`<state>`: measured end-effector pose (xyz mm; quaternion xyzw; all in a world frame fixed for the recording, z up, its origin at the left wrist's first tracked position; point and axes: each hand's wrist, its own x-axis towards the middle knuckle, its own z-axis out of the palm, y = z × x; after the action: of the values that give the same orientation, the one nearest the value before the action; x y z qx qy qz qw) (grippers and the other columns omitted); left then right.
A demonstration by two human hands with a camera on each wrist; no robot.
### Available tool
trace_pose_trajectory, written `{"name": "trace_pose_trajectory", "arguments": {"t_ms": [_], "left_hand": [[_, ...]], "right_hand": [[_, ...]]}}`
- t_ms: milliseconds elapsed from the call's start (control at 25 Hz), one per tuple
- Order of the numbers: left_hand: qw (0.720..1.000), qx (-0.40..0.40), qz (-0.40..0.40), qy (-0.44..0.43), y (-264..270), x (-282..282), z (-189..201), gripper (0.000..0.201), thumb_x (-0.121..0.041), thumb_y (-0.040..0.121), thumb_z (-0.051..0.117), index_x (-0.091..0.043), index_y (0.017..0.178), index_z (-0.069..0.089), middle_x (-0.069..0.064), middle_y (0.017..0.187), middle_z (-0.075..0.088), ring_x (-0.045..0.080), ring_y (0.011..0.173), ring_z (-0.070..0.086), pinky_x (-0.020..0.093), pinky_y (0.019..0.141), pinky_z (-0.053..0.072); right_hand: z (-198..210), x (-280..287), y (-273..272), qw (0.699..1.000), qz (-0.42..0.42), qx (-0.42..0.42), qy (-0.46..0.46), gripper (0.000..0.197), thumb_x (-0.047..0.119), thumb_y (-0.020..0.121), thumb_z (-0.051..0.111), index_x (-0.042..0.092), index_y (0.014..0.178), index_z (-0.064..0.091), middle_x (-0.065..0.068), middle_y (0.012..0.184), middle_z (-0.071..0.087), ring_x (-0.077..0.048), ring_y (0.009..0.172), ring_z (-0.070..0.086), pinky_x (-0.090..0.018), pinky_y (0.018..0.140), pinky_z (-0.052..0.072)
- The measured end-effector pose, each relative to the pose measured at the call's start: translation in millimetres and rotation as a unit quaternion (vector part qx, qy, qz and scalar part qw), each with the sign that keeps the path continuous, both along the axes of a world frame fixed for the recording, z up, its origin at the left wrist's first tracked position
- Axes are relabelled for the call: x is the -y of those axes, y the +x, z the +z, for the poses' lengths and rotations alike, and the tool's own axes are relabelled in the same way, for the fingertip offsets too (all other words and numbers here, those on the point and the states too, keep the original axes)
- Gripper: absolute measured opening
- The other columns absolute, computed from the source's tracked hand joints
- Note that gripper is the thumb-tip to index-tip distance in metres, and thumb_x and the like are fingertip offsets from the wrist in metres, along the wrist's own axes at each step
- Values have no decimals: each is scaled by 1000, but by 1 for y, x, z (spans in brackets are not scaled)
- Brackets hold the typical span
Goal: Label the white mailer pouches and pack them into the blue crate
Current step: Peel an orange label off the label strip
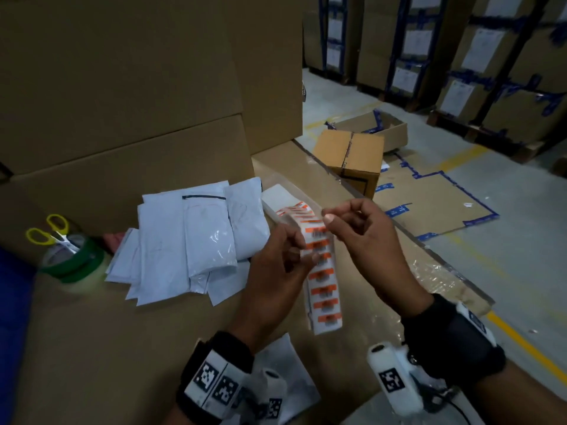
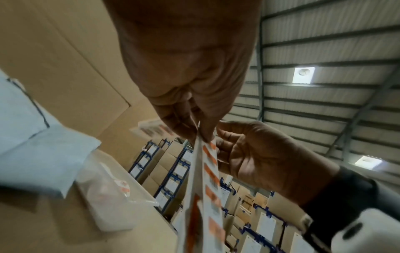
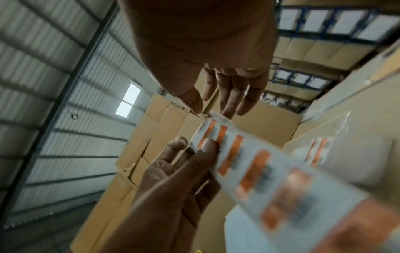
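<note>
Left hand (image 1: 276, 268) grips the long white strip of orange-banded barcode labels (image 1: 322, 277) near its upper end, thumb on the face; strip hangs down toward the wrist. Right hand (image 1: 362, 237) is just beside that end, thumb and forefinger pinched at the top label; whether a label edge is already caught in the grip cannot be told. Pile of glossy white plastic mailer pouches (image 1: 196, 240) lies on the cardboard table (image 1: 92, 348), left of and beyond both hands. Risks, as judged: label may tear or curl onto itself if peeled fast; loose strip may swing and stick. Blue crate: only a blue edge (image 1: 15, 302) far left, identity unsure. Print on labels blurred.
</note>
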<state>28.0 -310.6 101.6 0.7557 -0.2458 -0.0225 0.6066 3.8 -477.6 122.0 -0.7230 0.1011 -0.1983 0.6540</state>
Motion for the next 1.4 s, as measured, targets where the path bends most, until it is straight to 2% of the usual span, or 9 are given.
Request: {"name": "trace_pose_trajectory", "arguments": {"t_ms": [120, 240, 360, 520, 640, 720, 960, 1200, 1400], "left_hand": [[999, 26, 7, 36, -10, -20, 2, 28, -25, 94, 71, -41, 95, 47, -23, 111, 67, 2, 100, 70, 18, 75, 58], [999, 23, 32, 34, -16, -38, 11, 31, -34, 90, 74, -39, 99, 45, -27, 114, 66, -3, 103, 68, 14, 73, 56], [995, 26, 85, -37, -18, -51, 29, 32, -39, 86, 72, -31, 104, 47, -20, 116, 68, 4, 103, 71, 22, 74, 59], [982, 45, 128, -134, -17, -65, 60, 20, -24, 90, 66, -19, 98, 49, 1, 112, 71, 14, 104, 73, 31, 72, 62], [978, 42, 128, -158, -27, -71, 76, 20, -12, 91, 68, -18, 94, 49, 3, 107, 73, 19, 101, 75, 26, 68, 60], [984, 46, 114, -129, -37, -72, 80, 24, -12, 90, 71, -20, 96, 50, 4, 107, 75, 20, 97, 76, 28, 69, 61], [970, 141, 196, -1, -50, -84, 91, 29, -39, 90, 70, -31, 115, 58, -13, 112, 71, 9, 103, 70, 31, 84, 58], [828, 430, 287, 219, -46, -99, 104, 32, -31, 99, 66, -16, 126, 70, -3, 127, 70, 13, 122, 63, 44, 113, 38], [868, 394, 271, 134, -51, -100, 106, 32, -24, 95, 69, -16, 127, 70, -15, 108, 72, 3, 101, 67, 49, 107, 44]], "right_hand": [[15, -13, 0, 996, 33, -1, 79, 13, 3, 90, 73, 9, 98, 64, 1, 103, 79, -12, 95, 76, -27, 78, 63], [23, -24, -10, 992, 60, 8, 108, 15, 0, 89, 73, 7, 99, 65, 0, 104, 78, -15, 95, 77, -25, 73, 62], [26, -34, -20, 991, 89, 9, 99, 15, -5, 88, 71, 4, 98, 65, -4, 100, 78, -18, 93, 77, -24, 74, 61], [30, -51, -31, 991, 126, 6, 45, 12, -5, 87, 72, 2, 95, 67, -3, 93, 78, -12, 86, 76, -20, 71, 58], [43, -64, -39, 988, 141, 47, 30, 17, 16, 87, 74, 8, 99, 66, -1, 98, 77, -14, 92, 75, -22, 76, 60], [56, -71, -40, 986, 137, 85, 34, 26, 28, 84, 70, 11, 102, 64, 1, 100, 77, -15, 94, 76, -24, 77, 61], [73, -84, -44, 982, 125, 134, 47, 15, 10, 88, 70, 5, 94, 58, 5, 89, 76, -12, 87, 76, -20, 69, 59], [78, -92, -51, 979, 149, 137, 15, 19, 20, 85, 69, 8, 91, 55, 11, 91, 75, -8, 91, 75, -18, 69, 59], [75, -91, -57, 978, 164, 125, 14, 14, 11, 89, 68, 10, 92, 55, 7, 93, 75, -10, 94, 75, -21, 71, 60]]}}
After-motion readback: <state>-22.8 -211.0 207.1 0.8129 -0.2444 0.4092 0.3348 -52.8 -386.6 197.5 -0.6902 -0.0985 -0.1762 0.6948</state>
